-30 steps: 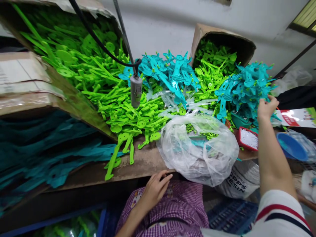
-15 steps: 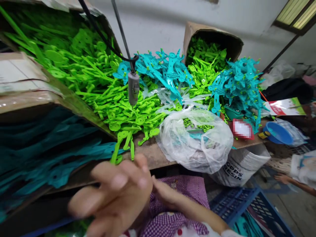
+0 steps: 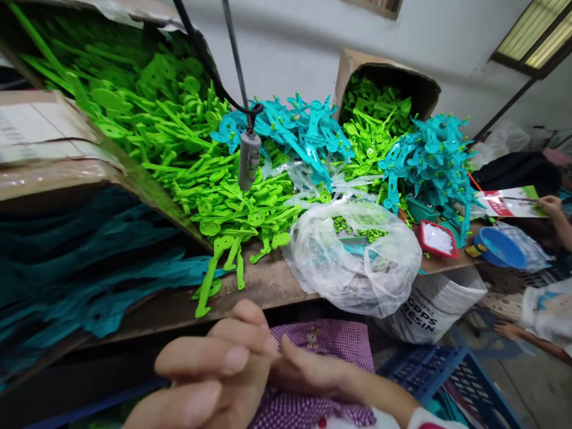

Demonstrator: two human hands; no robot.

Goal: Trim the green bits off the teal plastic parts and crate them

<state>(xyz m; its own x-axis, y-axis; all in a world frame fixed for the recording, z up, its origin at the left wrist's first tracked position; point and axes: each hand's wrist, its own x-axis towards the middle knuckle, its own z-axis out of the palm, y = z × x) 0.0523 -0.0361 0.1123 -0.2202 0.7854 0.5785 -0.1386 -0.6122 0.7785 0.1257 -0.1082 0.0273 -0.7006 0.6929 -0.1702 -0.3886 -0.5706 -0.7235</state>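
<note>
Pressed together, our left hand (image 3: 210,369) and right hand (image 3: 313,374) may hold something; we cannot tell. Both are below the plastic bag (image 3: 353,268).

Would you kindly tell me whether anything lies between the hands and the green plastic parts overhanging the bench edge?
Nothing visible does. The left hand and right hand meet over purple checked fabric below the bench; the green plastic parts overhang its edge just above them, with open space between.

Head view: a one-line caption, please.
Left hand and right hand touch over purple checked garment, below a bench heaped with green parts and teal parts.
</note>
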